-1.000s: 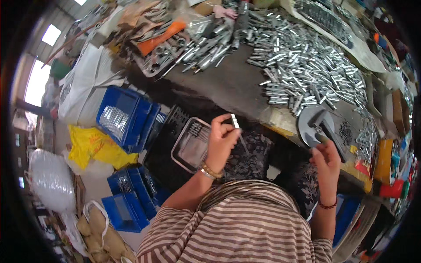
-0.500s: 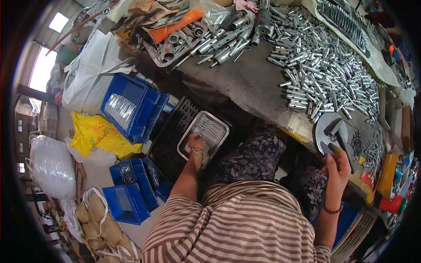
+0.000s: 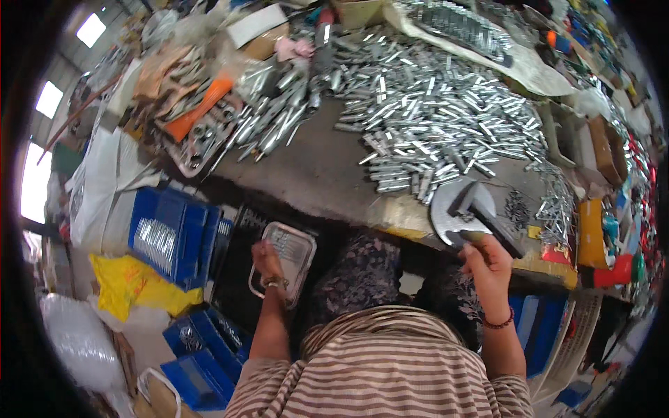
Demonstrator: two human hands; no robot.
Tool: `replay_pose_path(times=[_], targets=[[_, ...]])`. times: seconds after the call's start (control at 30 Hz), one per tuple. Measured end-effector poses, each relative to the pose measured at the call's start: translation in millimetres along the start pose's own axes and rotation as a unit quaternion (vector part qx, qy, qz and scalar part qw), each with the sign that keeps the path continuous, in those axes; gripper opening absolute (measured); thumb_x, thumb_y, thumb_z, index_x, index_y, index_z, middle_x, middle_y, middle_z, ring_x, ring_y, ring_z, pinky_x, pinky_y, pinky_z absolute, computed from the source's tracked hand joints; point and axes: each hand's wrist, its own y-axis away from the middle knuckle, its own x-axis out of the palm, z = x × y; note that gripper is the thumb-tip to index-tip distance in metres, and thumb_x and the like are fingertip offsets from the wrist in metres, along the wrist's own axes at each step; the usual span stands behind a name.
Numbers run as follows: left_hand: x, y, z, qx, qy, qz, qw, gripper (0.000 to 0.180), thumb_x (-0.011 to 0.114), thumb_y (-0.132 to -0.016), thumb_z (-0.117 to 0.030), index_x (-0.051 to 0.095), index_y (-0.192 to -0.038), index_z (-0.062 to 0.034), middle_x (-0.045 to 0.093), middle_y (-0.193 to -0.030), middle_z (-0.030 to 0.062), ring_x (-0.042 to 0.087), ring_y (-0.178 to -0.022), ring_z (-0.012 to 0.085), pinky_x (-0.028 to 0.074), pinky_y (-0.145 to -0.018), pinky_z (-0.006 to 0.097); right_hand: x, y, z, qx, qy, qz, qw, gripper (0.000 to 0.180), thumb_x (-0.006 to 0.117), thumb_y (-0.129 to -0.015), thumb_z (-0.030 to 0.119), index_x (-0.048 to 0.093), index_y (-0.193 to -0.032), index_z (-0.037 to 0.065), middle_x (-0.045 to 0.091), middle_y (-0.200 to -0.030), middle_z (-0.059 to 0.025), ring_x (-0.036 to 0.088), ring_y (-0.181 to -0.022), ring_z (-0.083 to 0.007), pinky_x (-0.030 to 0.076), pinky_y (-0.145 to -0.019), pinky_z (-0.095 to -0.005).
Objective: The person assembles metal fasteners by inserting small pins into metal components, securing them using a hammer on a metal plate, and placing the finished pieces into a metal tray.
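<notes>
My left hand point(image 3: 268, 258) is lowered beside the bench and rests on the left rim of a small metal tray point(image 3: 293, 252) that holds a few metal pieces. Its fingers are curled and I cannot see anything in them. At the bench's front edge my right hand point(image 3: 488, 263) is raised. Its fingertips touch the rim of a round metal plate point(image 3: 442, 209), just under the handle of a dark block-headed tool point(image 3: 477, 203). Whether the fingers pinch a small part is unclear. A large heap of short silver metal cylinders point(image 3: 446, 118) covers the bench beyond.
Blue plastic crates point(image 3: 167, 237) and a black crate point(image 3: 237, 268) stand on the floor to the left, next to a yellow bag point(image 3: 132, 285). More metal fittings and an orange tool point(image 3: 198, 111) lie on the bench's left end. The grey bench top point(image 3: 313, 174) lies between.
My left hand held a small metal piece up a second ago and has dropped down to the tray. My right hand has risen from my lap to the round plate.
</notes>
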Motion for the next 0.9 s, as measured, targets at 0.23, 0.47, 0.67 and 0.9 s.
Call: replay_pose_path(times=[0.23,0.47,0.67,0.9], targets=[[-22.5,65.5,-327.0,0.253,0.159,0.079,0.951,0.012,0.076,-0.097,-0.008,0.071,-0.106,-0.0042,0.063,-0.086,-0.0005,0.057,-0.075,0.0048,0.043,-0.058,0.023,-5.8,1.7,-0.3,-0.035,0.008,-0.012,0.999,0.012,0.069,-0.099,0.005,0.072,-0.109,-0.002,0.068,-0.083,-0.0026,0.060,-0.067,-0.0061,0.048,-0.060,-0.0236],[42.7,128.0,-416.3,0.410,0.068,0.225,0.881,0.040,0.083,-0.086,-0.007,0.070,-0.124,-0.0082,0.067,-0.090,0.0040,0.058,-0.070,0.0140,0.049,-0.065,0.029,-7.2,8.9,5.8,-0.169,0.119,-0.026,0.978,0.014,0.072,-0.095,0.004,0.072,-0.107,-0.003,0.065,-0.084,-0.0072,0.063,-0.070,-0.0119,0.050,-0.063,-0.0290],[73.6,130.0,-416.3,0.400,-0.051,0.237,0.884,0.052,0.080,-0.087,-0.010,0.061,-0.135,-0.0117,0.070,-0.099,0.0053,0.066,-0.083,0.0250,0.054,-0.076,0.040,-37.2,25.2,14.1,-0.182,0.139,-0.060,0.972,0.014,0.074,-0.093,0.006,0.072,-0.106,0.000,0.064,-0.086,-0.0111,0.065,-0.076,-0.0201,0.050,-0.066,-0.0331],[41.9,139.9,-432.2,0.343,0.063,0.340,0.873,0.020,0.076,-0.086,0.001,0.074,-0.104,-0.0074,0.067,-0.091,0.0038,0.063,-0.082,0.0140,0.051,-0.071,0.030,-123.3,-9.8,9.0,-0.241,0.445,-0.284,0.814,0.012,0.073,-0.082,0.007,0.067,-0.091,0.010,0.063,-0.090,-0.0101,0.067,-0.083,-0.0332,0.054,-0.068,-0.0437]])
